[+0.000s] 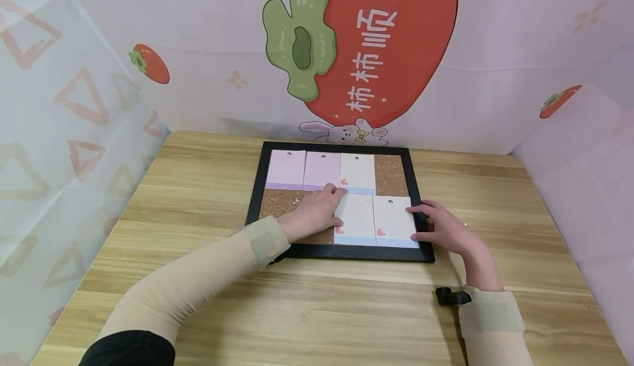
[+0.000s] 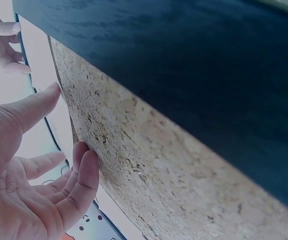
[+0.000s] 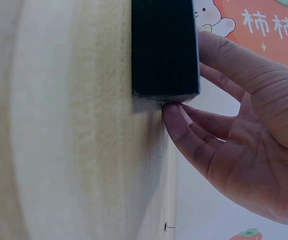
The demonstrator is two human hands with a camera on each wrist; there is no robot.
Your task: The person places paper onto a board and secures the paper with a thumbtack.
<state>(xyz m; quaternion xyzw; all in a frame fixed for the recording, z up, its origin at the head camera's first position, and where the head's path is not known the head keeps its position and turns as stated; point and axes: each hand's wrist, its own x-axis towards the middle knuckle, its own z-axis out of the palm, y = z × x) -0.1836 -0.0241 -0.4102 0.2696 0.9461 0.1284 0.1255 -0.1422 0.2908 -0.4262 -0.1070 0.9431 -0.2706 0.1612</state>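
A cork board [image 1: 388, 173] in a black frame [image 1: 346, 252] lies on the table. Two pale purple cards [image 1: 285, 169] and a white card [image 1: 358, 173] line its upper row, each with a small pin near its top. Below are two more white cards side by side; the right one [image 1: 393, 220] shows a pin. My left hand [image 1: 309, 212] touches the left edge of the unpinned-looking card [image 1: 354, 220], thumb and fingers spread along it. Across the frame's right side, my right hand [image 1: 446, 228] rests its fingertips at the right card's edge.
Small pins [image 1: 297, 201] lie on the cork near my left hand. A pin [image 3: 166, 227] is on the wooden table [image 1: 356, 311] to the right of the frame. Printed cloth [image 1: 208, 19] stands behind the table and along both sides.
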